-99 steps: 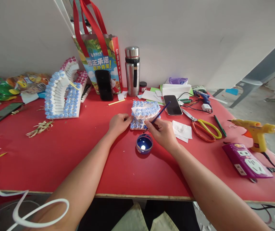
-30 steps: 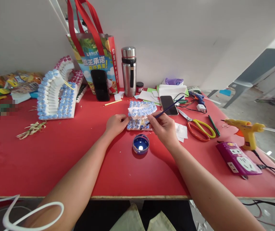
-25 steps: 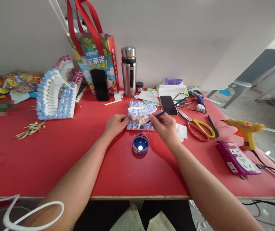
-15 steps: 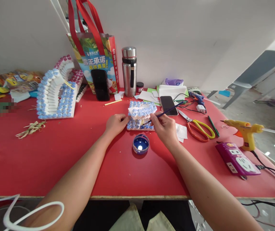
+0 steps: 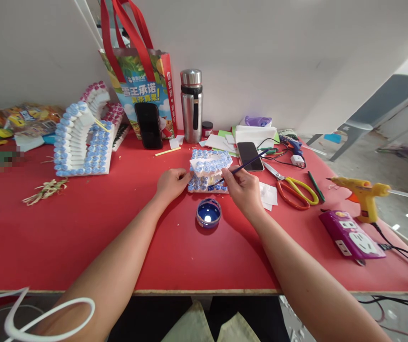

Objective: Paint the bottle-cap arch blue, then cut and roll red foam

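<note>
A small white craft model (image 5: 209, 166), covered in rows of blue rosette-like tips, sits in front of me. At its left edge my left hand (image 5: 171, 184) is closed, thumb and fingers against the side; the exact grip is partly hidden. My right hand (image 5: 242, 187) pinches a thin dark-blue paintbrush (image 5: 248, 163) like a pen. The bristle end reaches the lower front rows, where several tips are darker blue. Just nearer to me stands a small round bowl (image 5: 208, 213) with dark blue liquid inside.
A larger blue-tipped model (image 5: 82, 142) stands left, near a shopping bag (image 5: 143, 90) and a steel flask (image 5: 191, 107). Right are a phone (image 5: 250, 156), scissors (image 5: 293, 192), a yellow glue gun (image 5: 364, 194) and a purple power strip (image 5: 352, 236) with cables.
The brush has shifted very slightly at the front rows of the model. Both hands stay in nearly the same place.
</note>
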The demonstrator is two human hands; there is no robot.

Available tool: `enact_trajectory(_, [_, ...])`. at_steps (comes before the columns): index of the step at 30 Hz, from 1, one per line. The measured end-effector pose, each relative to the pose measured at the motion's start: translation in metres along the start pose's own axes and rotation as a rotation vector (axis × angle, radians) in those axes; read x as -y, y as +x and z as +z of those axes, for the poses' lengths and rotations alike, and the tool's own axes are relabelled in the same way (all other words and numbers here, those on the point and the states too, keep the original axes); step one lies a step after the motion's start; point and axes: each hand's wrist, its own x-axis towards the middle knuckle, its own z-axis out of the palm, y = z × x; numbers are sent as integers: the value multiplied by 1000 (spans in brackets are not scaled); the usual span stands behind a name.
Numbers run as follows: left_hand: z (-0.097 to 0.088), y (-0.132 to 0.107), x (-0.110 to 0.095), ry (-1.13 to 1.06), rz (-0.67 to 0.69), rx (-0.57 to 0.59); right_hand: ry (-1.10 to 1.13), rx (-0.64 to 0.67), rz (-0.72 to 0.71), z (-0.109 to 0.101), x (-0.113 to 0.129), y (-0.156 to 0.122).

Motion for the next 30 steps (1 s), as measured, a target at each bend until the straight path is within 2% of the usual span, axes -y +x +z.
enact_trajectory(9, [0, 0, 1, -9, 5, 1, 24, -26, -19, 0, 3, -1])
enact_trajectory(15, [1, 1, 2, 0, 8, -1, 13, 33, -19, 2, -1, -2])
enact_trajectory(30, [1, 1, 4, -12, -6, 5, 24, 23, 0, 4, -1, -1])
